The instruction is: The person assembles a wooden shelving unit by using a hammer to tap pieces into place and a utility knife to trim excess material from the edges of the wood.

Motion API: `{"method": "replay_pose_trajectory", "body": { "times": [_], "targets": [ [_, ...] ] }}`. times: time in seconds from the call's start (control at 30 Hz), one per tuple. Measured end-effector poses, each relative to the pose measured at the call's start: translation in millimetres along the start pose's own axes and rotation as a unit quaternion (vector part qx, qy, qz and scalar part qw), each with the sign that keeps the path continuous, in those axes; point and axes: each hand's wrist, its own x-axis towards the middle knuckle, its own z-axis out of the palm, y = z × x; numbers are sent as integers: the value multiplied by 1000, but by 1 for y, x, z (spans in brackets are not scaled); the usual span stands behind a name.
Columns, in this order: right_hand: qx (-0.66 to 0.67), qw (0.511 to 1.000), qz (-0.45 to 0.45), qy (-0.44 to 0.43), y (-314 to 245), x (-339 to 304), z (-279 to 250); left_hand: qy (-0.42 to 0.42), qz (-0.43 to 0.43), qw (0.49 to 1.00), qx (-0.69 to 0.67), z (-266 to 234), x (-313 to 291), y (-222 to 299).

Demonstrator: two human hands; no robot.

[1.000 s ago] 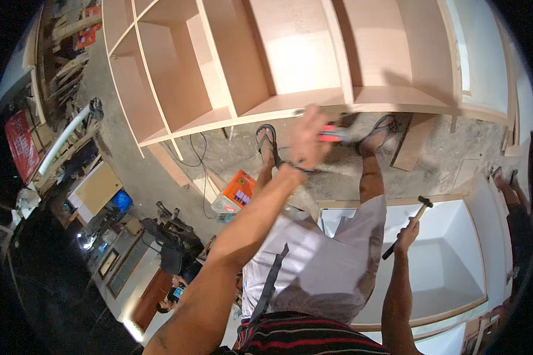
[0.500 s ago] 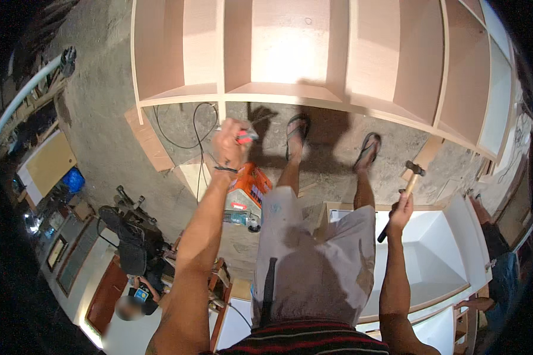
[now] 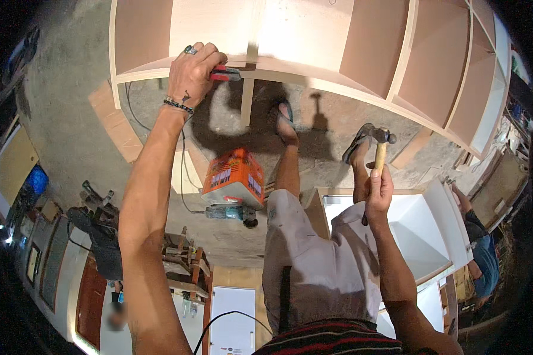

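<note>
My left hand [image 3: 194, 74] is closed around a small red-and-grey hand tool [image 3: 227, 73], whose exact kind I cannot make out. Hand and tool are at the front edge of a pale wooden cabinet frame [image 3: 343, 92], beside one of its upright dividers. Whether the tool touches the wood is unclear. Off to the right, my right hand [image 3: 378, 194] grips a hammer [image 3: 381, 151] by its light wooden handle, the dark head uppermost. The hammer is held above the floor, apart from the cabinet.
An orange box [image 3: 234, 174] stands on the concrete floor, with a teal angle grinder [image 3: 231, 213] beside it. A black cord [image 3: 185, 171] runs nearby. Wood offcuts [image 3: 115, 121] lie at left. A white-lined cabinet [image 3: 417, 236] is behind me; another person [image 3: 484, 254] is at far right.
My left hand has moved forward and left with the red-and-grey tool, up to the cabinet's edge. The right hand has shifted left with the hammer. The view has moved nearer the cabinet.
</note>
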Motion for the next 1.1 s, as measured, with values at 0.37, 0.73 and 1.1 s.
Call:
{"method": "replay_pose_trajectory", "body": {
  "times": [0.37,0.73,1.1],
  "targets": [
    [-6,1000,-10,-6,-8,-10,34,30,59,998,-21,22,-10,-11],
    [-263,939,-220,-19,-77,40,121,44,106,993,35,29,-18,-13],
    [-452,838,-301,-62,-84,83,177,60,119,991,19,35,-17,-14]
  ]
}}
